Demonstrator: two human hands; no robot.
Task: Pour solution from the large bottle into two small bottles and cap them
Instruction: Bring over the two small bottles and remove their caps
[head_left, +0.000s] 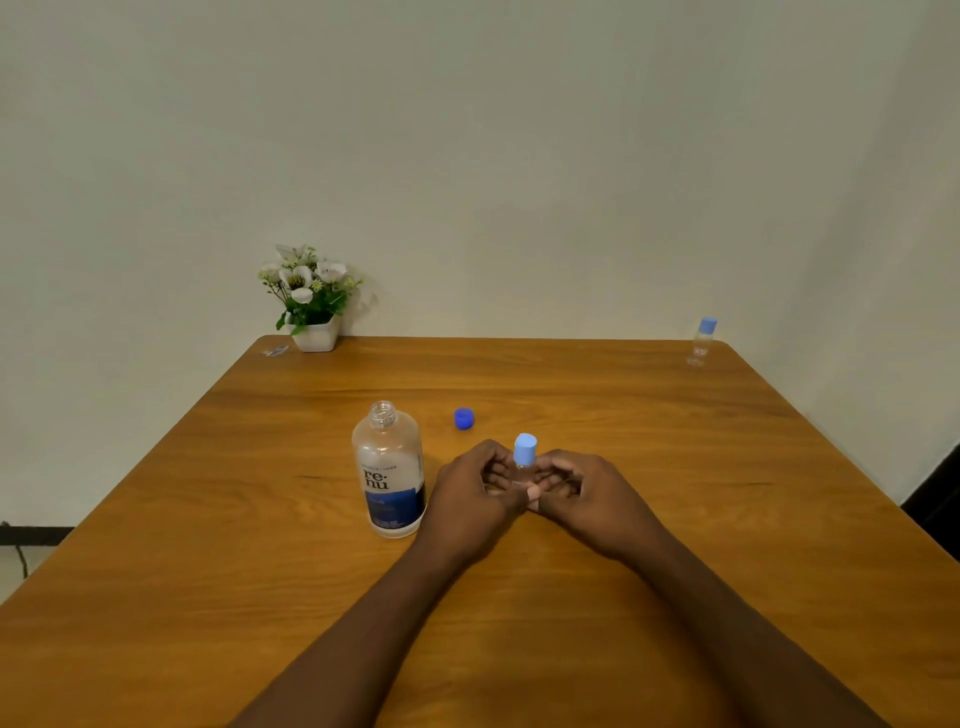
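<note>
Small bottle (523, 470), capped, gripped by left hand (475, 493) and right hand (587, 493); second bottle (702, 343) capped, two o'clock; task apparently near-finished.

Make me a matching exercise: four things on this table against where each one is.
Things:
1. large clear plastic bottle with blue label
2. dark blue round cap
3. nearer small clear bottle with light blue cap
4. white pot of white flowers

Places:
A. far left corner of the wooden table
B. held between the left hand and right hand
C. loose on the table behind the hands
D. standing uncapped beside the left hand

Pairs: 1-D, 2-C, 3-B, 4-A
</note>
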